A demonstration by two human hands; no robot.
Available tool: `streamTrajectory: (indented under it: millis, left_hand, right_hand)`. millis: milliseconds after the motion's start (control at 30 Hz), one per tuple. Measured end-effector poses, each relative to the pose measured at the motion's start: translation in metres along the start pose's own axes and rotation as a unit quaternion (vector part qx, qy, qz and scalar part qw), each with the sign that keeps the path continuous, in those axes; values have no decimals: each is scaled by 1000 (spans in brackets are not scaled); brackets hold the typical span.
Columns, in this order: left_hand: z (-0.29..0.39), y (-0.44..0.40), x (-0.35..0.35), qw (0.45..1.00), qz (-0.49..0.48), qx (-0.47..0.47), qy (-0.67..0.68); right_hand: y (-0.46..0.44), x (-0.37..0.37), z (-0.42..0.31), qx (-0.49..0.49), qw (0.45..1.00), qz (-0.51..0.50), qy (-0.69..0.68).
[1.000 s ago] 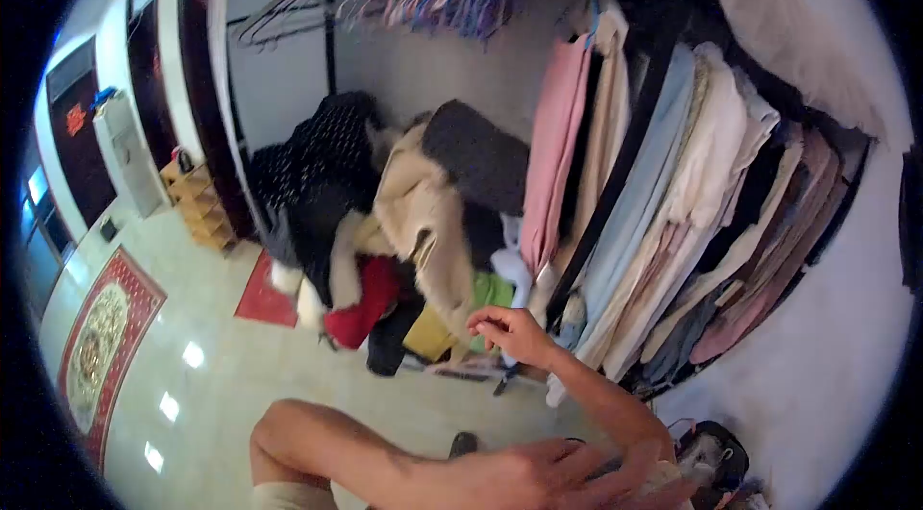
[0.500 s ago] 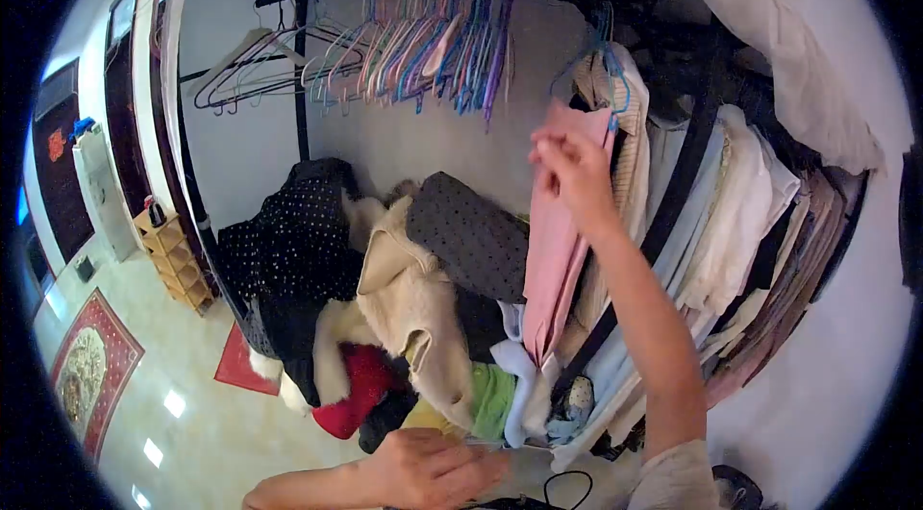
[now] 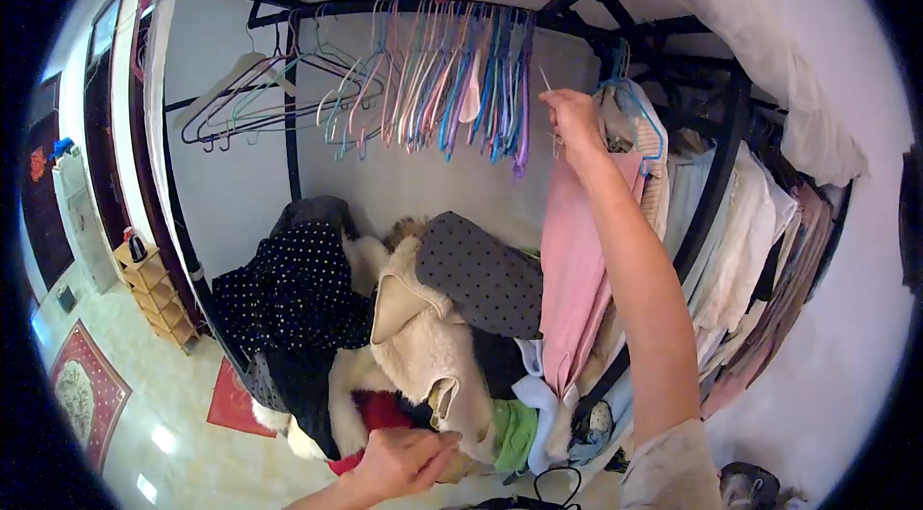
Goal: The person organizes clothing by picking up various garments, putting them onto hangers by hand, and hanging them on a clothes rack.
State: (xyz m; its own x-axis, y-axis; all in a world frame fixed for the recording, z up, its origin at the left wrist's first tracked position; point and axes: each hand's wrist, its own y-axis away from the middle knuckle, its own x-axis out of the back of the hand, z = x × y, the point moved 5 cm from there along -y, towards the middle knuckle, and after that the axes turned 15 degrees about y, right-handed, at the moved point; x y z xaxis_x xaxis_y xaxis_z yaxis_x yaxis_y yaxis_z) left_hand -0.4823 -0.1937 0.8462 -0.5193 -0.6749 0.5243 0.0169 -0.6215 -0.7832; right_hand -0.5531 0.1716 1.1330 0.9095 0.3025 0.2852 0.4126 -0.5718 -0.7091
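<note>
My right hand (image 3: 574, 121) is raised beside the blue hanger (image 3: 654, 130) that holds pink trousers (image 3: 577, 255). Its fingers are closed, with a thin pale piece sticking up at the fingertips; what it belongs to is unclear. Low in the view, my left hand (image 3: 404, 462) is closed, fingers curled, in front of a red garment (image 3: 375, 409) and below a cream fleece garment (image 3: 423, 347); anything inside it is hidden. Several coloured hangers (image 3: 461, 77) hang on the black rail (image 3: 336, 7), left of my right hand.
Piled clothes include a black dotted garment (image 3: 298, 279), a grey dotted one (image 3: 481, 274) and a green one (image 3: 514, 433). More clothes (image 3: 740, 241) hang at right behind a black post (image 3: 711, 193). A wooden shelf (image 3: 154, 294) and red rug (image 3: 91, 385) are at left.
The view has tilted up, showing more of the rail. My right hand has risen from low by the pile, past the pink trousers, to near the rail. My left hand has moved left.
</note>
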Motion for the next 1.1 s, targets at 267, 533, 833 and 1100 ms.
streamTrajectory:
  millis: [267,533,833,1100]
  left_hand:
    - [2,-149,65,988,81,-113,-69]
    - [-40,-238,139,919,245,-167,-260]
    - [-51,-369,93,957,142,-127,-218]
    - [-134,-481,83,967,157,30,-200]
  right_hand:
    - [-8,12,0,106,953,121,256]
    - [-17,14,22,52,984,-5,170]
    - [-7,12,1,83,980,23,181]
    - [-14,22,11,107,974,14,201]
